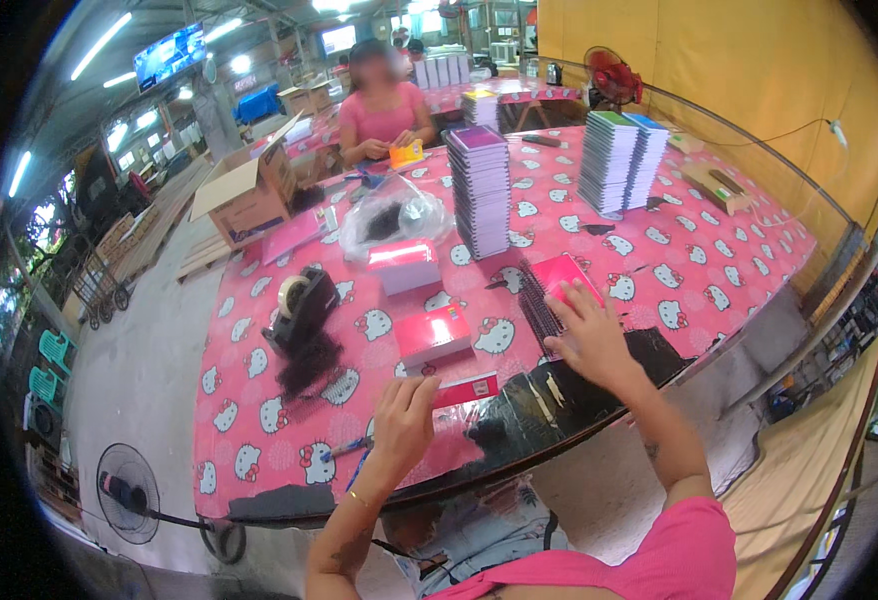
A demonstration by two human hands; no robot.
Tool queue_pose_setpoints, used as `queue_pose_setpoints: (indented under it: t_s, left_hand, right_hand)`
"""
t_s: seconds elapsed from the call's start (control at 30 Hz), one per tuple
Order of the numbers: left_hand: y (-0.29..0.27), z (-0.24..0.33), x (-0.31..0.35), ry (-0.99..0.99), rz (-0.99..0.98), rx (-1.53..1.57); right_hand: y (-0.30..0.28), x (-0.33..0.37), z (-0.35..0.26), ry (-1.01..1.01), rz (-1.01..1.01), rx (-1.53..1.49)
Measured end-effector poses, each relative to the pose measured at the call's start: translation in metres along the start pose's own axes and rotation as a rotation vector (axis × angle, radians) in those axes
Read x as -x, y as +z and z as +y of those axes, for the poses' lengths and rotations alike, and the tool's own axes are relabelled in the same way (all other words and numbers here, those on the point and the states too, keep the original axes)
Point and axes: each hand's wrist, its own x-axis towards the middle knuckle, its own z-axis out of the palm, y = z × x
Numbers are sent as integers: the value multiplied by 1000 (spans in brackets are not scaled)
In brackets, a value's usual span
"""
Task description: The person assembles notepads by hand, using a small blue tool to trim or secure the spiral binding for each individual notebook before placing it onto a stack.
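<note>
My left hand (406, 412), fingers curled together, grips the end of a thin pink notebook (469, 390) near the front edge of the table. My right hand (591, 335) has its fingers spread over black spiral binding coils (537, 312) and the lower part of a pink cover (557, 271). Between my hands and a little farther off lies a stack of pink-covered notebooks (432, 334). Behind it is a second pink-covered stack (403, 266).
A black tape dispenser (304, 308) and loose black coils (309, 368) lie at left. Tall notebook stacks, one purple-topped (480, 190) and one green-topped (607, 165), stand farther back. Beyond a plastic bag (389, 220), a person in pink (384, 115) handles a yellow booklet (406, 153).
</note>
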Motion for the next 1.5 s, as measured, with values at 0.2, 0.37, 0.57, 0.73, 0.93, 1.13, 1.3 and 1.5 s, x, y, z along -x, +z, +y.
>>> queue_pose_setpoints:
  t_s: [0.2,0.37,0.57,0.73,0.93,1.13,1.3,1.5]
  left_hand:
    - [2,6,16,-59,-178,32]
    - [28,27,39,-226,-102,154]
    - [48,31,70,-470,-72,371]
    - [24,-75,91,-729,25,320]
    - [-21,-153,92,-438,-213,-361]
    - [-19,-62,60,-500,82,-9]
    - [-31,-4,63,-489,-153,266]
    - [-14,-13,70,-522,-6,311]
  right_hand:
    - [14,48,-82,-83,4,-673]
    - [79,73,-121,475,-69,-1538]
    - [79,68,-135,485,-175,-1526]
    - [88,75,-135,498,-173,-1588]
    - [93,68,-138,466,-190,-1569]
    - [87,65,-130,485,-234,-1564]
    - [92,66,-129,460,-278,-1597]
    - [86,63,-133,468,-290,-1579]
